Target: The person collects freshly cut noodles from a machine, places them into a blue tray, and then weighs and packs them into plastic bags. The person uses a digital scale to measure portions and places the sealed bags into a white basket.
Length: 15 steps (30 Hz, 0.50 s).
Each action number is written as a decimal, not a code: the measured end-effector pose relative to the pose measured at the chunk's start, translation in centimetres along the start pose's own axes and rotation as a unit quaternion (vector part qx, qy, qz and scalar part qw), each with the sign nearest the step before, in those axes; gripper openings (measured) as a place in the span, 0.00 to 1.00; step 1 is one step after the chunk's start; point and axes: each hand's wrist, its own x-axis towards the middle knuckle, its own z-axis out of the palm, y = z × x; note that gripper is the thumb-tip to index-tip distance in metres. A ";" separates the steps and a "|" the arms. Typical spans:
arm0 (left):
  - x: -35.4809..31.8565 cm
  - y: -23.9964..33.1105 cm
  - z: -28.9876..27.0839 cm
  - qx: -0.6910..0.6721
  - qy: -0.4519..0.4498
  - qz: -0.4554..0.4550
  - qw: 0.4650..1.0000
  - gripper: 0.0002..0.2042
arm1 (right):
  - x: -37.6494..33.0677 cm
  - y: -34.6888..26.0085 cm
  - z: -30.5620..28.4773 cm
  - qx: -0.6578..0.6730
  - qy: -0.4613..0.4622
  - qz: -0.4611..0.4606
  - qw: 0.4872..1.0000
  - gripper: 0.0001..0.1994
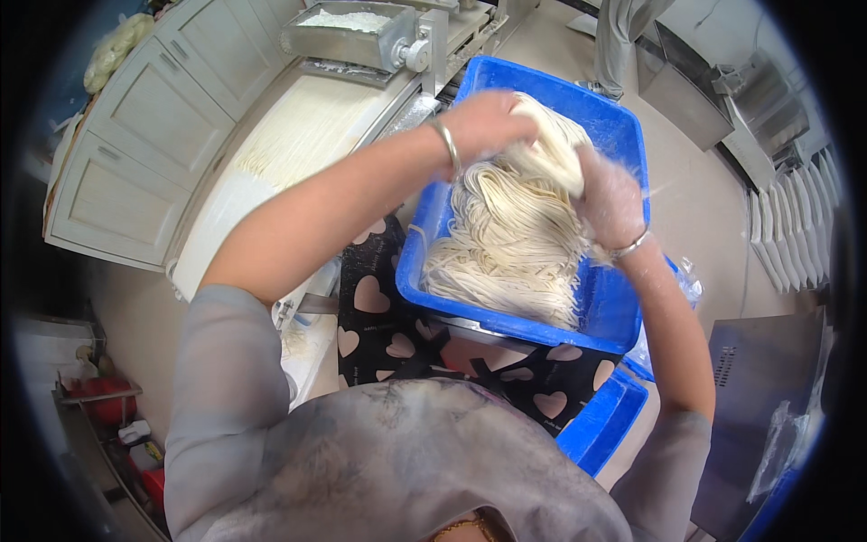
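Observation:
A blue plastic tub (519,330) in front of me holds a heap of fresh pale noodles (515,235). Above its far part, a folded bundle of noodles (546,149) is stretched between my two hands. My left hand (488,125) grips the bundle's upper left end, smeared by motion. At the right side, my right hand (611,200), whitened with flour, is closed round the other end. The fingers' undersides are partly hidden by the noodles.
To the left, a conveyor (212,217) carries cut noodle strands (302,131) below a metal flour hopper (352,32). White cabinets (144,172) line the far left. A second blue tub (605,425) sits lower right, near a steel cabinet (759,397). Another person's legs (619,45) show at the back.

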 end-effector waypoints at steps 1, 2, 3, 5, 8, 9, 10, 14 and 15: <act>0.5 -1.7 0.5 -0.015 -0.033 -0.072 0.997 0.13 | -1.1 1.0 1.6 -0.033 -0.038 0.013 0.999 0.20; 0.8 -3.2 0.8 0.024 -0.054 -0.137 0.989 0.16 | -1.9 1.8 3.0 -0.026 -0.052 -0.023 0.998 0.22; 0.7 -4.4 1.0 0.086 -0.036 -0.075 0.993 0.18 | -2.6 2.4 4.2 -0.031 -0.090 -0.035 0.995 0.23; -0.4 -6.3 0.5 0.238 0.017 -0.004 0.971 0.23 | -3.4 3.5 5.3 0.003 -0.073 -0.051 0.996 0.28; -1.4 -7.9 -3.8 0.193 0.113 0.112 0.968 0.28 | -3.8 3.6 5.5 0.050 -0.067 0.001 0.996 0.33; -1.9 -8.8 -5.6 0.176 0.157 0.173 0.956 0.27 | -3.8 3.5 5.3 0.049 -0.081 0.014 0.995 0.33; -2.4 -10.0 -7.6 0.242 0.208 0.147 0.936 0.28 | -3.8 3.4 5.0 0.053 -0.080 0.017 0.995 0.33; -5.4 -18.8 -13.8 0.438 0.253 -0.087 0.858 0.41 | -3.9 2.9 4.3 0.092 -0.095 0.035 0.991 0.34; -6.3 -21.3 -14.6 0.455 0.259 -0.185 0.831 0.46 | -4.0 2.9 4.2 0.085 -0.089 0.031 0.992 0.33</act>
